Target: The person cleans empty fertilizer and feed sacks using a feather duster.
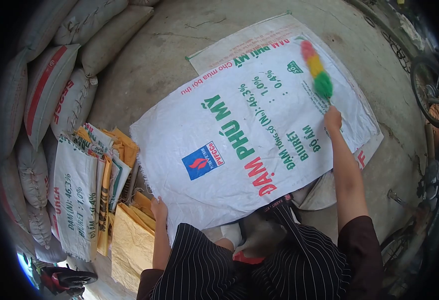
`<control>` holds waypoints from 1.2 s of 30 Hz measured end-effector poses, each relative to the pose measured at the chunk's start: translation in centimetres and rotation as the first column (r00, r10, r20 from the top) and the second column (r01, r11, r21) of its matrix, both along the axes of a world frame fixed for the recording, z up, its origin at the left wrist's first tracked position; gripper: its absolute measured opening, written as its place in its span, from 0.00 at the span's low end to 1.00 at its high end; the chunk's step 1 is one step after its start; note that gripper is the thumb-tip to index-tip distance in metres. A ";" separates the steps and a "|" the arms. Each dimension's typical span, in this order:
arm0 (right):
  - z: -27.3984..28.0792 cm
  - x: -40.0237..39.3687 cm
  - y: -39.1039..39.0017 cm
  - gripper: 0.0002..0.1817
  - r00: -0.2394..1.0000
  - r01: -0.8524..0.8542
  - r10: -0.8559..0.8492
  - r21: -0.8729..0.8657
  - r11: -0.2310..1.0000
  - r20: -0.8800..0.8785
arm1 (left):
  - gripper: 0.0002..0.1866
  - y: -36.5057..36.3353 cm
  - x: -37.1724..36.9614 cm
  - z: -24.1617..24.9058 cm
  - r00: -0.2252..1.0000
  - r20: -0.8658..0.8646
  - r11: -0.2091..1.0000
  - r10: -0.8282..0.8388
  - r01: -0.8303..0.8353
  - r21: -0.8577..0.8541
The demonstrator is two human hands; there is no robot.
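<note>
A large white woven sack [179,130] with green and red print lies flat in front of me, over other sacks. My right hand [333,119] is closed round the handle end of a feather-style duster [323,82] in red, yellow and green. The duster's fluffy head rests on or just above the upper right part of the sack. My left hand [159,209] grips the sack's near left edge; part of its fingers is hidden.
Full sacks [49,95] are piled along the left. Folded white sacks [74,195] and yellow-brown sacks [132,240] stand by my left arm. Bicycles [429,95] line the right side. A motorbike wheel [77,277] shows at lower left. Concrete floor [164,50] surrounds the sack.
</note>
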State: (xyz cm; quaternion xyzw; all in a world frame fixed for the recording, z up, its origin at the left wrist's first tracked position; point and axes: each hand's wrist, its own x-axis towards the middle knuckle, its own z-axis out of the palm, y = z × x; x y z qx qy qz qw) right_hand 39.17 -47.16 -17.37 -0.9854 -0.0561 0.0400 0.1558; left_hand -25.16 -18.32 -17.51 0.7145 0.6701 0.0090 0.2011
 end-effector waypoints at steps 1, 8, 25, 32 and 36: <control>0.2 3.2 -3.6 0.16 0.989 0.145 -0.145 -0.032 0.989 0.008 | 0.14 0.1 0.1 0.1 1.000 -0.016 1.000 -0.001 0.001 -0.009; 3.9 3.5 -16.0 0.19 0.975 0.216 -0.219 0.084 0.973 0.031 | 0.17 0.2 2.3 2.9 0.986 0.122 0.989 0.110 -0.097 -0.112; 2.3 -24.6 -6.0 0.15 0.823 -0.368 0.432 0.232 0.900 -0.368 | 0.21 5.7 17.8 21.3 0.321 0.945 0.992 0.056 0.088 -0.089; 1.8 -24.8 1.0 0.17 0.525 -0.491 0.730 0.545 0.680 -0.438 | 0.16 -0.2 29.7 36.5 0.033 0.981 0.961 0.192 0.194 -0.194; 4.0 -22.6 2.0 0.24 0.357 0.106 0.561 0.629 0.770 -0.747 | 0.14 0.4 37.4 34.5 0.179 0.982 0.796 0.061 0.585 -0.156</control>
